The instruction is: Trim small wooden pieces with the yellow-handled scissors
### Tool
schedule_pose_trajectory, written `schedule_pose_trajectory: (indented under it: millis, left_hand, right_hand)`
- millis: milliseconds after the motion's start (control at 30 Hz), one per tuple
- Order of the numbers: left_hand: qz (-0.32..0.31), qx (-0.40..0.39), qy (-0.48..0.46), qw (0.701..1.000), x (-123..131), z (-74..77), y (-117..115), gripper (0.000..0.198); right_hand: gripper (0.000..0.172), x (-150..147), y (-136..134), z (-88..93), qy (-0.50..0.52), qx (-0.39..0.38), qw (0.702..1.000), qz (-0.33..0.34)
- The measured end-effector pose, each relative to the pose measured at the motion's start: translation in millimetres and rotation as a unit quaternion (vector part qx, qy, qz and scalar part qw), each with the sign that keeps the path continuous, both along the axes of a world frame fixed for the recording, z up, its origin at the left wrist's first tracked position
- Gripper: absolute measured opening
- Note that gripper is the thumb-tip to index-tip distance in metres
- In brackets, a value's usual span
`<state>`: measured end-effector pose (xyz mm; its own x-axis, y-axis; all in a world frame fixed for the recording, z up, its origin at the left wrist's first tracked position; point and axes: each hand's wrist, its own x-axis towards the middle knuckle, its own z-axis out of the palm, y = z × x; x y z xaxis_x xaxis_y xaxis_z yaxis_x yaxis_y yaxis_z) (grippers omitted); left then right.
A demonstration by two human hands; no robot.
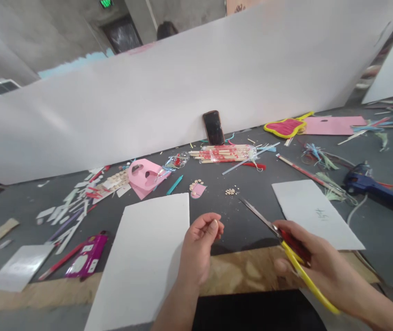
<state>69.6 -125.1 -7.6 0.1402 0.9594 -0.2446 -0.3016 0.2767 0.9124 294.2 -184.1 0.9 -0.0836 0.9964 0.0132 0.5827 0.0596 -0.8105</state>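
My right hand [307,255] grips a pair of scissors [263,216] with yellow and red handles, the blades pointing up and left over the dark table. My left hand [201,241] is closed in a pinch above the right edge of a white board [148,248]; whatever lies between its fingertips is too small to make out. Small pale bits [232,191] form a loose pile beyond the scissor tips. Left of that pile, a pink heart-shaped piece [198,190] has more pale bits along its edge.
A phone [213,127] leans on the white partition [148,101] behind bundled sticks [224,153]. Pink cut-outs [144,174], a teal pen [175,185] and a purple packet [88,255] lie leftward. At right are another white board [315,211] and a blue glue gun [372,184] with its cable.
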Motion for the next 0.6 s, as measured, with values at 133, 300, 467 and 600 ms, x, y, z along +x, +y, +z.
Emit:
schedule_pose_trajectory:
  millis: [133,300,467,600]
  left_hand:
    - [0.003,-0.043,-0.082,0.996,1.2,6.2,0.5,0.018]
    - [0.028,-0.074,-0.19,0.979,6.1,7.8,-0.9,0.014]
    - [0.031,-0.109,-0.249,0.962,14.2,10.2,-5.4,0.017]
    - [0.001,-0.101,-0.232,0.967,19.0,12.3,-9.4,0.016]
  right_hand:
    - [0.048,-7.1,-5.8,-0.6,-0.064,0.062,0.996,0.02]
    - [0.043,-19.6,-1.6,-4.7,-0.121,0.134,0.983,0.042]
    - [0.043,-33.5,1.5,-12.2,-0.168,0.17,0.97,0.043]
    - [0.046,-39.9,2.0,-17.6,-0.167,0.16,0.972,0.032]
